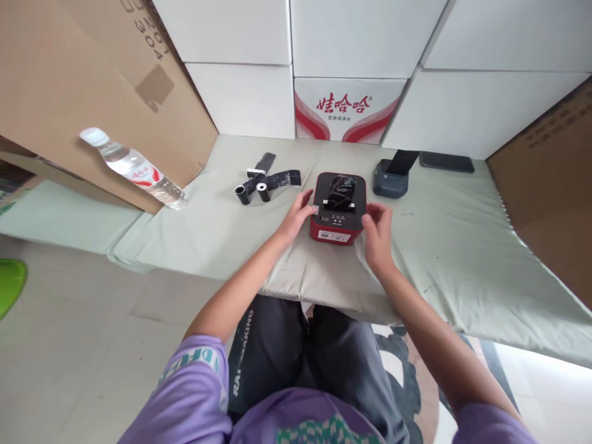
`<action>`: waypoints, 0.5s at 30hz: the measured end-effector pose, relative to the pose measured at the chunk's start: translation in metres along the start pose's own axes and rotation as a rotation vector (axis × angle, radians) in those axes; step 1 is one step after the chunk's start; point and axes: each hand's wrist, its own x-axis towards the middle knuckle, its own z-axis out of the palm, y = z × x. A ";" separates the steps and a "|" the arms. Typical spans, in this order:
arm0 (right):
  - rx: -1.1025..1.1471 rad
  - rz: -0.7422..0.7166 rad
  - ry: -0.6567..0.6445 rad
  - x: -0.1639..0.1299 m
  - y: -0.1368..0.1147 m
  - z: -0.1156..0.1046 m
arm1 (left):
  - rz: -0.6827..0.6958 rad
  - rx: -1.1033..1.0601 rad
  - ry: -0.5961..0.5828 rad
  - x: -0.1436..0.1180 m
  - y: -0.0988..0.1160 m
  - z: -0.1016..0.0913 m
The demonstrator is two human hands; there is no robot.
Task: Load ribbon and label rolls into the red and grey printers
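A box-shaped device [337, 237] with red sides and a black top stands in front of me on the cloth-covered surface. Across its top lies a shiny black strip [341, 190] with a white bar at its near end. My left hand [296, 217] grips the left edge, thumb and fingers at the rim by a small greyish piece. On the opposite side, my right hand [378, 234] holds the right edge with fingers curled. A white label with small print is on the near side.
Black film strips with small rolls [263, 185] lie left of the device. To the right are a small dark device [391, 185] with a black strip standing up and a black phone [446, 161]. A water bottle [134, 168] leans left. White cartons [349, 111] and brown boxes [152, 86] surround the surface.
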 end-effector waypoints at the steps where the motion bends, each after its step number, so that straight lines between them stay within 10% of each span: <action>1: 0.038 0.008 0.022 0.014 0.006 0.001 | -0.021 -0.048 -0.084 0.011 0.000 -0.004; 5: 0.202 0.089 0.030 0.053 0.030 0.016 | -0.008 -0.180 -0.259 0.031 -0.001 -0.007; 15: 0.200 0.018 -0.044 0.050 0.050 0.025 | 0.023 -0.224 -0.237 0.024 -0.009 0.001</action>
